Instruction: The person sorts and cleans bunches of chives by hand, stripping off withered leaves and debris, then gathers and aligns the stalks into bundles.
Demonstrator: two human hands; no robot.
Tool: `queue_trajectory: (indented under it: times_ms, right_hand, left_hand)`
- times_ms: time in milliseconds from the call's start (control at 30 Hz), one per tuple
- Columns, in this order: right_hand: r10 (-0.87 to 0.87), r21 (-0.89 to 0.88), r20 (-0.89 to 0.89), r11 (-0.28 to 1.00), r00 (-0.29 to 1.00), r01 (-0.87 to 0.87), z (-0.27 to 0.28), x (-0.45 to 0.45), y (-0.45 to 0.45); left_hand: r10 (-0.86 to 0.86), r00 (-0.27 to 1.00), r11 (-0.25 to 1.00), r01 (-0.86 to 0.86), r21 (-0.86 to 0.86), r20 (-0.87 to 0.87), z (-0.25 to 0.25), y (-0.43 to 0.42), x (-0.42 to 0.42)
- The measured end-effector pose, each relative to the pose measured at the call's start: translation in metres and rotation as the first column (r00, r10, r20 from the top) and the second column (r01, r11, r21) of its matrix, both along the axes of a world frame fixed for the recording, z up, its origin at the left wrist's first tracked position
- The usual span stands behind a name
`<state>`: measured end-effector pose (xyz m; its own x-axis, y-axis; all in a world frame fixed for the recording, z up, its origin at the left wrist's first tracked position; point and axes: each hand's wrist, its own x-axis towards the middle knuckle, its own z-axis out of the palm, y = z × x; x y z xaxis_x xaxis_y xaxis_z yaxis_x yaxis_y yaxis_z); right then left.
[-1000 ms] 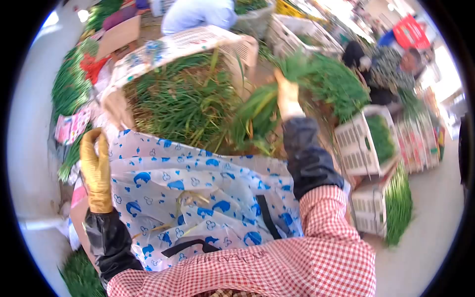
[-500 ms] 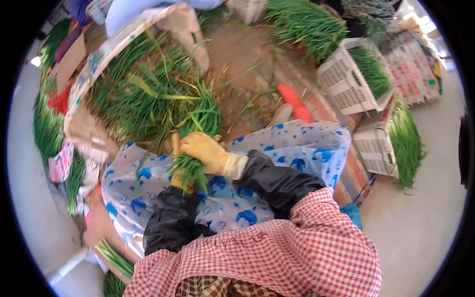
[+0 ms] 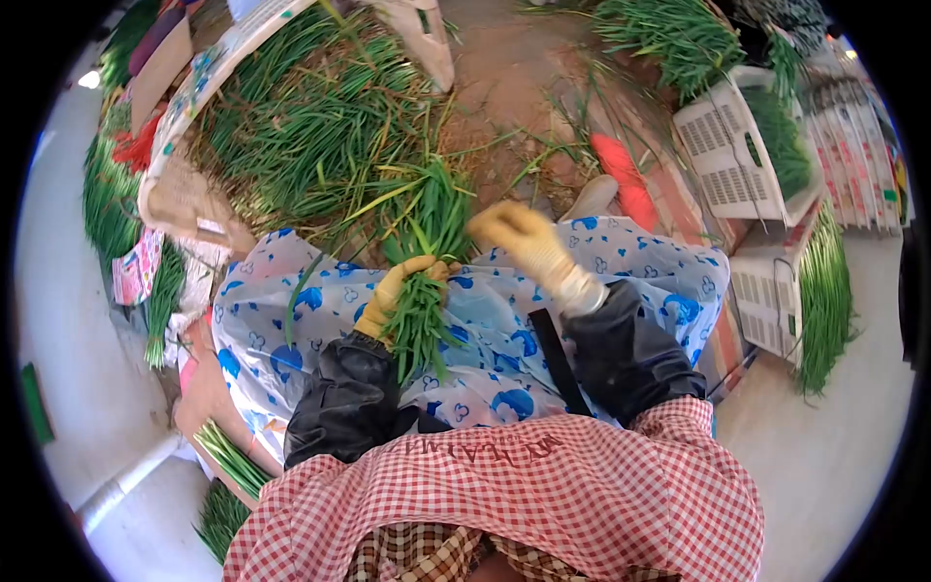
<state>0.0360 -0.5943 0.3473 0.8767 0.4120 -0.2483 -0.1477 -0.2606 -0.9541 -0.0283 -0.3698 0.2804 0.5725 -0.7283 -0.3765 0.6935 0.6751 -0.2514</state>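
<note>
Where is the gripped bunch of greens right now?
In the head view, the bunch of greens is in the left hand, slightly left of centre, over the blue-patterned plastic sheet, with the right hand to its right.

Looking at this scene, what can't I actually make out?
In the head view:
- Left palm: the left hand is wrapped around a bunch of greens, which hides it.
- Right fingertips: the right hand is curled and slightly blurred, so I can't tell whether it holds anything.
- The wearer's legs: covered by the patterned plastic sheet.
- White crate: its far part is cut off by the top edge.
</note>
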Motion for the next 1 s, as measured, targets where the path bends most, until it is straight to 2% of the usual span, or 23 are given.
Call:
queue_trajectory:
  times_ms: [33, 67, 133, 167, 200, 233, 267, 333, 367, 467, 500, 567, 633, 700, 767, 833, 867, 900, 1000]
  right_hand:
    - [-0.106, -0.201, 0.102, 0.972, 0.989, 0.125, -0.015, 0.015, -0.009]
    - [-0.121, -0.229, 0.143, 0.961, 0.982, 0.152, -0.029, 0.032, -0.016]
    - [-0.145, -0.263, 0.170, 0.947, 0.975, 0.187, -0.036, 0.055, -0.015]
    - [-0.022, -0.400, 0.292, 0.905, 0.956, 0.143, -0.032, 0.065, -0.012]
    - [0.115, -0.533, 0.389, 0.837, 0.914, 0.122, -0.029, 0.074, -0.009]
    - [0.131, -0.528, 0.377, 0.844, 0.917, 0.096, -0.039, 0.093, 0.006]
    - [0.293, -0.638, 0.381, 0.770, 0.877, 0.020, -0.055, 0.118, 0.026]
    - [0.536, -0.780, 0.330, 0.618, 0.777, -0.095, -0.088, 0.167, 0.066]
    - [0.539, -0.778, 0.330, 0.620, 0.775, -0.101, -0.096, 0.181, 0.078]
    - [0.700, -0.907, 0.098, 0.356, 0.708, -0.227, -0.090, 0.186, 0.102]
    - [0.734, -0.896, 0.206, 0.407, 0.647, -0.177, -0.110, 0.178, 0.101]
    - [0.726, -0.929, 0.028, 0.272, 0.687, -0.250, -0.121, 0.170, 0.121]
    - [0.572, -0.952, 0.138, 0.302, 0.808, -0.051, -0.150, 0.184, 0.117]
    - [0.273, -0.792, 0.352, 0.597, 0.895, 0.130, -0.194, 0.214, 0.066]
    - [0.074, -0.798, 0.101, 0.602, 0.992, 0.037, -0.163, 0.221, 0.018]
    - [0.139, -0.942, 0.008, 0.334, 0.990, -0.039, -0.110, 0.199, 0.005]
    - [0.165, -0.957, 0.089, 0.288, 0.982, 0.039, -0.109, 0.193, 0.004]
    - [0.185, -0.958, 0.087, 0.286, 0.979, 0.032, -0.100, 0.188, 0.013]
    - [0.388, -0.893, 0.404, 0.363, 0.828, 0.266, -0.056, 0.159, 0.060]
  left_hand:
    - [-0.029, 1.000, 0.998, 0.029, 0.051, 0.006, 0.000, 0.000, -0.001]
    - [-0.013, 1.000, 0.998, 0.013, 0.054, 0.004, 0.003, 0.000, -0.001]
    - [-0.094, 0.995, 0.990, 0.096, 0.101, -0.031, 0.013, -0.005, 0.002]
    - [-0.092, 0.995, 0.990, 0.095, 0.100, -0.039, 0.016, -0.010, 0.002]
    - [-0.142, 0.989, 0.968, 0.148, 0.204, -0.046, 0.018, -0.015, 0.004]
    - [-0.167, 0.984, 0.932, 0.179, 0.313, -0.066, 0.015, -0.016, 0.010]
    - [-0.165, 0.980, 0.888, 0.198, 0.415, -0.115, 0.007, -0.014, 0.022]
    - [-0.151, 0.975, 0.858, 0.212, 0.468, -0.166, -0.003, -0.011, 0.054]
    - [-0.173, 0.966, 0.823, 0.248, 0.510, -0.190, -0.003, -0.010, 0.067]
    - [-0.165, 0.964, 0.811, 0.252, 0.528, -0.207, 0.015, -0.016, 0.071]
    - [-0.148, 0.960, 0.790, 0.260, 0.555, -0.238, 0.025, -0.017, 0.064]
    - [-0.124, 0.963, 0.795, 0.240, 0.557, -0.237, 0.033, -0.004, 0.041]
    - [-0.282, 0.942, 0.792, 0.337, 0.509, -0.184, 0.026, 0.024, 0.026]
    - [-0.333, 0.921, 0.771, 0.388, 0.505, -0.200, 0.009, 0.036, 0.013]
    - [-0.368, 0.912, 0.716, 0.403, 0.569, -0.182, 0.020, 0.029, 0.011]
    - [-0.403, 0.882, 0.684, 0.467, 0.561, -0.244, 0.041, 0.024, 0.015]
    - [-0.427, 0.871, 0.643, 0.482, 0.595, -0.244, 0.041, 0.026, 0.013]
    - [-0.435, 0.868, 0.614, 0.482, 0.625, -0.241, 0.040, 0.028, 0.008]
    - [-0.435, 0.865, 0.636, 0.492, 0.595, -0.250, 0.034, 0.040, 0.000]
